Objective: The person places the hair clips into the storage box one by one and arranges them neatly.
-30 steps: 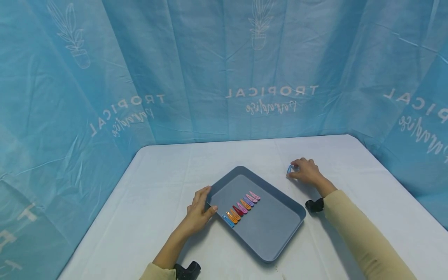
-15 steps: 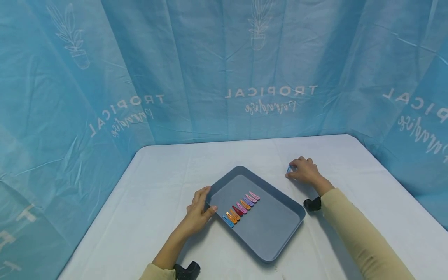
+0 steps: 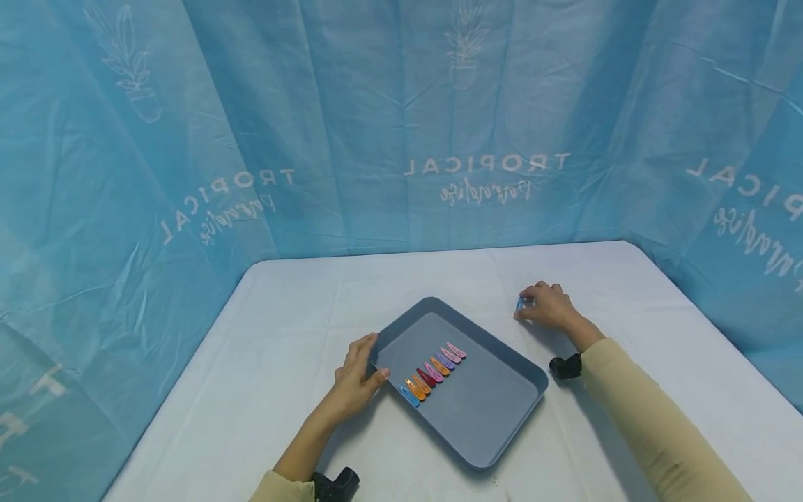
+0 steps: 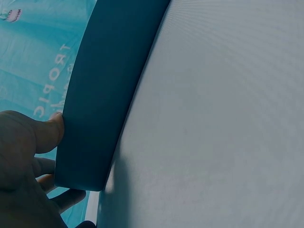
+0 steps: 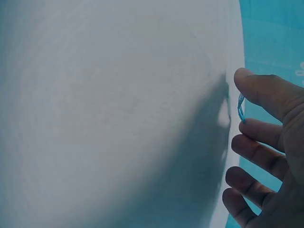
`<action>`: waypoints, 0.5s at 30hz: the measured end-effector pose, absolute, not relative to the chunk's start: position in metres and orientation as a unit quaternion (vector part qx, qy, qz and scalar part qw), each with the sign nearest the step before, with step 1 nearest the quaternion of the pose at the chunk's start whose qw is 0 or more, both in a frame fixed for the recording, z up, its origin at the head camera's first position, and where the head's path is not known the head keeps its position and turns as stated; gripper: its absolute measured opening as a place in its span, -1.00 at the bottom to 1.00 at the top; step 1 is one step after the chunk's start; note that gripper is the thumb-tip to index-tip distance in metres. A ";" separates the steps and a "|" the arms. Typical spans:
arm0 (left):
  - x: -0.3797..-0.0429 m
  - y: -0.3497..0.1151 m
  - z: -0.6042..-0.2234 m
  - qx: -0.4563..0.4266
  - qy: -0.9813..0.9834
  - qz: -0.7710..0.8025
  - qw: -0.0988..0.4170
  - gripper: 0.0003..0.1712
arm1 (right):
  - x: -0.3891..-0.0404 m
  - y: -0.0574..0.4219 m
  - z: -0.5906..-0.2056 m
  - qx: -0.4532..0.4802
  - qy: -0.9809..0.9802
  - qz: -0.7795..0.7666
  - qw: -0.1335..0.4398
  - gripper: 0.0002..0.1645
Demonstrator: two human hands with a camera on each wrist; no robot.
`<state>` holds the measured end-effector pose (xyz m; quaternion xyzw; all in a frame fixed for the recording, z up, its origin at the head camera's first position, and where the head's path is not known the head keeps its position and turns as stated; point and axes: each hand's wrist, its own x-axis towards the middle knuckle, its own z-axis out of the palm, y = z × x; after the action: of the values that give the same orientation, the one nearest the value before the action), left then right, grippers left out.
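A blue snap hair clip [image 3: 518, 304] is pinched between the thumb and index finger of my right hand [image 3: 548, 308], above the far right of the table. The same clip [image 5: 241, 108] shows as a thin blue outline in the right wrist view, the other fingers spread loosely. My left hand [image 3: 353, 385] holds the left corner of a grey tray [image 3: 495, 418], thumb on one wall and fingers along the other. Inside the tray lies a slanting row of several snap hair clips, from a blue clip [image 3: 408, 395] near my thumb past a red clip [image 3: 426, 377] to a pink clip [image 3: 456, 350].
A white cloth covers the table [image 3: 295, 328]. Blue printed curtains [image 3: 351, 125] hang behind it and at both sides. Black wrist devices [image 3: 337, 484] sit on both forearms.
My right hand shifts only slightly, with the blue hair clip still between thumb and finger. The left hand, tray and row of clips stay in place.
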<state>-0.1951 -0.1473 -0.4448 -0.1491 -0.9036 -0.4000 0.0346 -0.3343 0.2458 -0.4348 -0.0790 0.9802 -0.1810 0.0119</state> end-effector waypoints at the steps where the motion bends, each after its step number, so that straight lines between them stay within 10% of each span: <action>1: -0.195 -0.147 -0.445 -0.149 -0.904 -0.399 0.035 -0.25 | -0.334 0.246 -0.434 -0.082 0.980 -0.183 0.012 -0.33; 15: -0.195 -0.147 -0.444 -0.144 -0.902 -0.406 0.028 -0.25 | -0.318 0.238 -0.413 -0.136 0.966 -0.219 -0.015 -0.38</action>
<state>-0.1947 -0.1468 -0.4436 -0.1440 -0.9021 -0.4059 0.0284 -0.3182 0.2375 -0.4129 -0.1356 0.9662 -0.2188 -0.0148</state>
